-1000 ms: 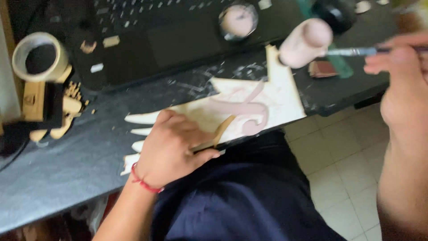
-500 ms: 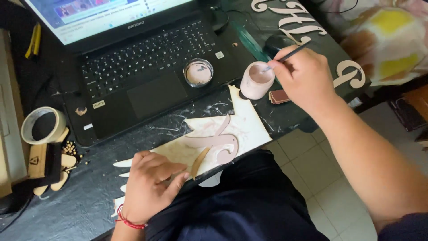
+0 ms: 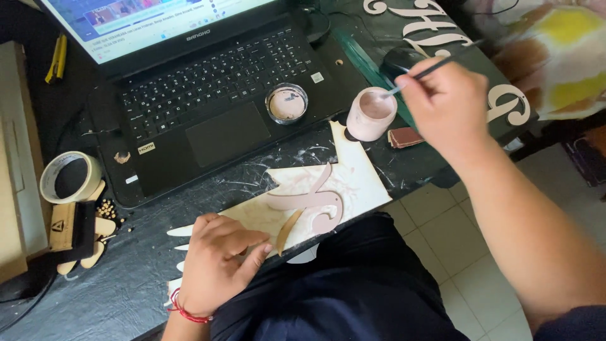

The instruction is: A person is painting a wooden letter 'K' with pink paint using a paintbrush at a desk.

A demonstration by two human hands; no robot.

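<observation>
My right hand (image 3: 445, 104) grips a thin paintbrush (image 3: 435, 65) whose tip rests at the rim of a small pink paint jar (image 3: 371, 112). The jar's lid (image 3: 286, 103) lies face up on the laptop's palm rest. My left hand (image 3: 214, 259) presses down on a sheet of cream paper (image 3: 356, 177) at the table's near edge. On that paper lies a curly wooden cutout (image 3: 312, 201), painted pink over most of its length, with a bare wooden end near my thumb.
An open black laptop (image 3: 208, 95) fills the back of the dark table (image 3: 126, 271). A roll of tape (image 3: 69, 177) and small wooden pieces (image 3: 95, 230) lie at the left. White decorative letters (image 3: 435, 25) lie at the far right. A tiled floor (image 3: 435, 221) shows below.
The view has swung up from the table edge and now takes in the whole laptop. My right hand has brought the brush down to the pink jar. The left hand stays on the paper.
</observation>
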